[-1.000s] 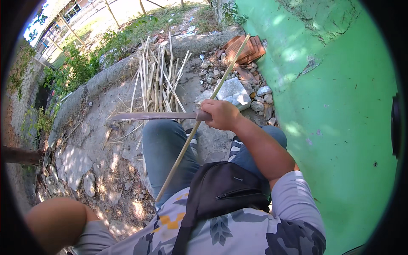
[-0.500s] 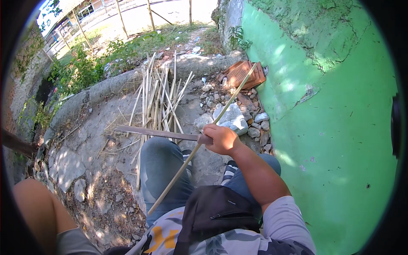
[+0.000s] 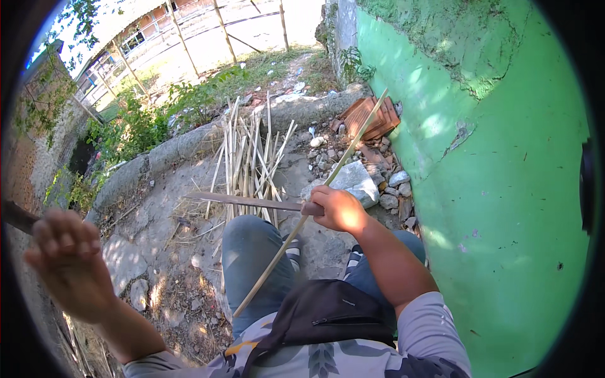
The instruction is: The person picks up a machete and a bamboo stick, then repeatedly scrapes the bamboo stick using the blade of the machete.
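Note:
My right hand (image 3: 340, 208) is closed round the wooden handle of a machete (image 3: 249, 201), whose long dark blade points left above my left knee. The same hand also grips a long pale bamboo strip (image 3: 271, 268). This strip runs slantwise from my lap up toward the roof tiles, crossing the machete near its handle. Raised at the far left, my left hand (image 3: 72, 268) is slightly blurred, with fingers loosely bent and nothing visible in them. Beyond my knees, a bundle of split bamboo strips (image 3: 246, 154) lies on the ground.
A green wall (image 3: 498, 214) rises close on my right. Stones (image 3: 354, 183) and stacked orange roof tiles (image 3: 365, 120) lie along its foot. A low concrete edge (image 3: 179, 145) curves behind the bamboo, with green plants (image 3: 129, 129) past it. A dark pole (image 3: 19, 216) juts in at left.
My left arm has come up, bringing the hand into view at the far left. The view has shifted slightly; my right hand keeps its hold on the machete and bamboo strip.

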Available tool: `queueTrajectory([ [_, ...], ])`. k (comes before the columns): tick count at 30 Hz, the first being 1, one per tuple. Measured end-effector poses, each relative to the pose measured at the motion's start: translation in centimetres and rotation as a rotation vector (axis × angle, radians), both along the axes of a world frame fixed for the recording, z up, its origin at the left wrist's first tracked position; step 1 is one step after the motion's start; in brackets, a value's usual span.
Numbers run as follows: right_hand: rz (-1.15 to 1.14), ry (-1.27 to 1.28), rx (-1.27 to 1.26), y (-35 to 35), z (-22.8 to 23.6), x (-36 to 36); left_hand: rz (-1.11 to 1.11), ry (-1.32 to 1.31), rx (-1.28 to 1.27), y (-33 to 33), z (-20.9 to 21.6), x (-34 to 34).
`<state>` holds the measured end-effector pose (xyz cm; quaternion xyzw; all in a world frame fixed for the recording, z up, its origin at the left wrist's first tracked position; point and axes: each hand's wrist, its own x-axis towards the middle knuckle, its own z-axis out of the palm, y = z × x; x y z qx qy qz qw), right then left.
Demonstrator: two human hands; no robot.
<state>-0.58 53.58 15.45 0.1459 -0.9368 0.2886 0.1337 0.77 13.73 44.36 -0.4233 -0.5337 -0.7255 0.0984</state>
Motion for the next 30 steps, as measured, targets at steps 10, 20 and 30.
queueTrajectory([
  [10, -0.116, 0.137, -0.078, -1.2, 1.7, 0.5, 0.483, 0.172, -1.208, 5.9, -23.7, 2.4],
  [20, -0.128, 0.254, -0.065, 1.7, 2.4, 1.8, 0.722, 0.052, -1.296, 7.7, -26.6, -3.1],
  [30, -0.31, 0.039, 0.183, 3.5, 1.7, 0.9, 0.861, 0.032, -1.189, 8.1, -27.9, -4.0],
])
